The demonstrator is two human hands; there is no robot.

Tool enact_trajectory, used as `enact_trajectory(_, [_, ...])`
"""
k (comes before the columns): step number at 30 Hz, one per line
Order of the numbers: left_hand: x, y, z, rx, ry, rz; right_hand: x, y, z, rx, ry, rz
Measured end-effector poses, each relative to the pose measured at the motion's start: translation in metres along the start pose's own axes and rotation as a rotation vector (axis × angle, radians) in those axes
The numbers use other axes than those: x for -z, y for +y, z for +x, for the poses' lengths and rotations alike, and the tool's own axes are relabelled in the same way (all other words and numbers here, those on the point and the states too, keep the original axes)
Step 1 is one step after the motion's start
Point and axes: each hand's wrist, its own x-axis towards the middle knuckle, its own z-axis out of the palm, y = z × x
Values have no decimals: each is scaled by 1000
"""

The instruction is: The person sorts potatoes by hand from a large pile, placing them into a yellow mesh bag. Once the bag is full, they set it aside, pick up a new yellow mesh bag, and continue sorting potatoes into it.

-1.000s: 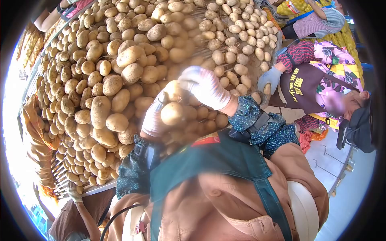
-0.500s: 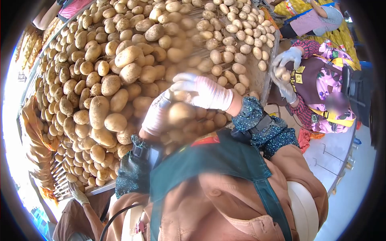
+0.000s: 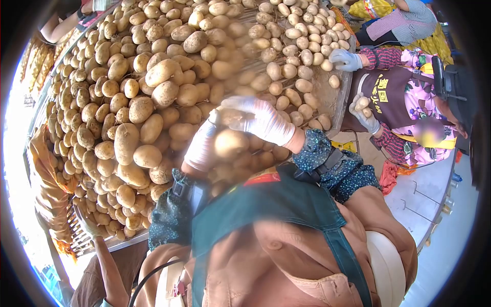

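Observation:
A big heap of yellow-brown potatoes [image 3: 153, 97] covers a sorting table [image 3: 335, 107]. My left hand [image 3: 200, 147], in a white glove, cups a round potato [image 3: 230, 143] close to my chest. My right hand [image 3: 262, 121], also gloved, curls from above over another potato [image 3: 228, 118] just beyond it. Both hands are blurred and nearly touch each other. Below them are my flowered sleeves and green apron straps [image 3: 286, 204].
A co-worker in a brown apron [image 3: 386, 100] stands at the right; one of their gloved hands [image 3: 345, 60] reaches onto the table, the other [image 3: 364, 113] holds small potatoes. Another person's hand [image 3: 84, 221] grips the table's lower left edge. A striped-shirted person [image 3: 404, 23] is top right.
My hands stay over the same spot, the right one shifting slightly. The co-worker's upper hand has moved from their chest out onto the table. The hand at lower left has risen.

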Motion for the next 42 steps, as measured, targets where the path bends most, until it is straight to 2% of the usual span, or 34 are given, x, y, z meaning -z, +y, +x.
enact_trajectory(2, [3, -2, 1, 12, -13, -34, 5, 7, 1, 94, 29, -40])
enact_trajectory(5, [2, -2, 2, 0, -22, -51, 16, 2, 5, -88, 254, 227])
enact_trajectory(6, [1, -2, -1, -27, -14, -32, 23, 23, 11, -253, 339, 445])
enact_trajectory(7, [-2, 1, -3, -37, -7, -26, 31, 26, 15, -384, 404, 116])
enact_trajectory(9, [-10, 10, -5, -39, 4, -26, 40, 37, 17, -137, 396, -367])
enact_trajectory(12, [-29, 10, -14, -46, -78, -147, 40, 22, 14, -50, 78, 197])
enact_trajectory(15, [-44, 23, -18, 17, -236, -307, 22, -7, 10, -35, -71, -60])
enact_trajectory(16, [-43, 25, -16, 40, -219, -286, 13, -11, 8, -49, 11, 136])
enact_trajectory(19, [-24, 15, -7, 71, -63, -149, 12, -12, 8, -49, 130, -44])
enact_trajectory(20, [-16, 9, -4, 69, -16, -122, 16, -6, 11, 41, 160, -172])
enact_trajectory(23, [0, 1, -3, 7, -26, -203, 35, 16, 37, -111, 196, -336])
enact_trajectory(24, [1, 3, -3, -31, -36, -213, 40, 44, 49, -181, 185, -165])
enact_trajectory(27, [8, -2, -2, -97, -57, -230, 43, 67, 95, 32, 212, -665])
enact_trajectory(30, [15, -15, 0, -99, -51, -240, 29, 36, 127, -330, 115, -866])
enact_trajectory(33, [22, -20, 0, -106, -44, -255, 22, 63, 116, -169, 229, -641])
enact_trajectory(37, [23, -19, -3, -109, -83, -244, 10, 35, 72, 175, 373, -452])
enact_trajectory(40, [21, -17, -6, -94, -175, -179, 9, -5, 46, 236, 303, -430])
enact_trajectory(42, [24, -20, 0, -107, -170, -191, 6, -12, 27, 186, 259, -382])
